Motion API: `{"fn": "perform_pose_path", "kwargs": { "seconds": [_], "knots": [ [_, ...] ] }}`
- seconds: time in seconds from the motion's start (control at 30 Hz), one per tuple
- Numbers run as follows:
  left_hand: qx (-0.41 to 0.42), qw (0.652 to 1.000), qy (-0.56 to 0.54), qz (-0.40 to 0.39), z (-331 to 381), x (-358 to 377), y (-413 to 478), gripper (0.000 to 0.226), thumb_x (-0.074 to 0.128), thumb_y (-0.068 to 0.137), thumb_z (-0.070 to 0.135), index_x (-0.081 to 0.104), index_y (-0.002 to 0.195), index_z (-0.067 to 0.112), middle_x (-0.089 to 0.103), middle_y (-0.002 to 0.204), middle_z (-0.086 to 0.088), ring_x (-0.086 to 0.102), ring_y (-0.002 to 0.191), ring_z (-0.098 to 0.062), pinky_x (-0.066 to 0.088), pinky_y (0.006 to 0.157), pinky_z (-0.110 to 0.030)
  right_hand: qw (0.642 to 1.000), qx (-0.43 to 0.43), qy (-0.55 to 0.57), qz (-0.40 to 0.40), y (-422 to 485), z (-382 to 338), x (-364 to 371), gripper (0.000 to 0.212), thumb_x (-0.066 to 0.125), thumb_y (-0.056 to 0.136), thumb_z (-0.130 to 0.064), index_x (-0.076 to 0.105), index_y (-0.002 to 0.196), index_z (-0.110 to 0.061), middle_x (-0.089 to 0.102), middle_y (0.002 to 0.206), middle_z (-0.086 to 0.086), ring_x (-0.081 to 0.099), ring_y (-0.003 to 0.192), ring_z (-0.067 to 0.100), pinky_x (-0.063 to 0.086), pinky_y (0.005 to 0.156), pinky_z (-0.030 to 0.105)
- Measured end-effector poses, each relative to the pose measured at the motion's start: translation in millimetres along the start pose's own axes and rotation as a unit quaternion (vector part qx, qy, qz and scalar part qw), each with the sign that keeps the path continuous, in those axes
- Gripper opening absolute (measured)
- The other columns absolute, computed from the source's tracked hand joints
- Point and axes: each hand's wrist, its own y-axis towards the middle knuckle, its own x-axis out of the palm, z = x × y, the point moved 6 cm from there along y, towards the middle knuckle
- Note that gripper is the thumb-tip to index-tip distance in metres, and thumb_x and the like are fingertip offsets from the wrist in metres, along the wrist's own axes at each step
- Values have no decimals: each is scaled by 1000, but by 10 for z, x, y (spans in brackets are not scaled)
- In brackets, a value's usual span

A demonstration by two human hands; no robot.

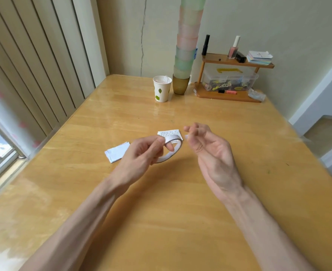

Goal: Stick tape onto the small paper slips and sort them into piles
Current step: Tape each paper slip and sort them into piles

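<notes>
1. Currently, head view: your left hand [141,151] grips the tape roll [171,148] above the bench [161,212]. Your right hand [206,145], just beside it, pinches a small pale tape bit [186,136].
2. Printed slip [169,133] lies behind the roll and the slip pile [117,152] lies to its left, both flat.
3. Risk: the bit could curl onto your fingertip, land crooked, or lift the slip.

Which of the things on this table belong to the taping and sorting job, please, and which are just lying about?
Job: tape roll in the left hand; small tape piece pinched by the right hand; printed slip; slip pile.
Lying about: paper cup, stacked cups, wooden rack, clear box, nail polish.
</notes>
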Motion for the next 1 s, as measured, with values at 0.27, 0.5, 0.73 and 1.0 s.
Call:
{"fn": "perform_pose_path", "kwargs": {
  "seconds": [0.27, 0.5, 0.73, 1.0],
  "knots": [
    [-44, 999, -26, -1, 2, 51, -33, 40, 48, 105, 39, 73, 85, 15, 37, 67, 2, 33, 65, -16, 34, 61, -22, 990, 28, -133, 38, 0, 98, -55, 34, 78, 90, -4, 72, 122, -15, 77, 116, -1, 71, 112, 14, 54, 99, 28],
    [-159, 963, -195, -97, -2, 228, -104, 54, 52, 100, 53, 51, 61, 17, 26, 51, 4, 23, 45, -14, 35, 50, -24, 993, 50, -90, 53, -14, 144, -22, 28, 77, 89, -1, 73, 116, -8, 79, 108, 8, 75, 100, 20, 54, 90, 21],
    [-166, 921, -336, -108, 124, 378, -153, 57, 38, 102, 33, 66, 55, 16, 47, 54, 1, 49, 48, -13, 47, 56, -25, 993, 94, -62, 24, -47, 227, 57, 25, 77, 91, -16, 75, 116, -16, 77, 117, 5, 73, 109, 19, 53, 98, 33],
    [-113, 933, -337, 60, -33, 66, -45, 39, 55, 96, 46, 75, 121, 23, 21, 61, 8, 15, 51, -8, 25, 50, -19, 984, 143, 13, 101, -19, 311, -100, 21, 68, 84, -23, 78, 100, -14, 75, 110, 4, 66, 106, 18, 44, 95, 36]
  ]
}}
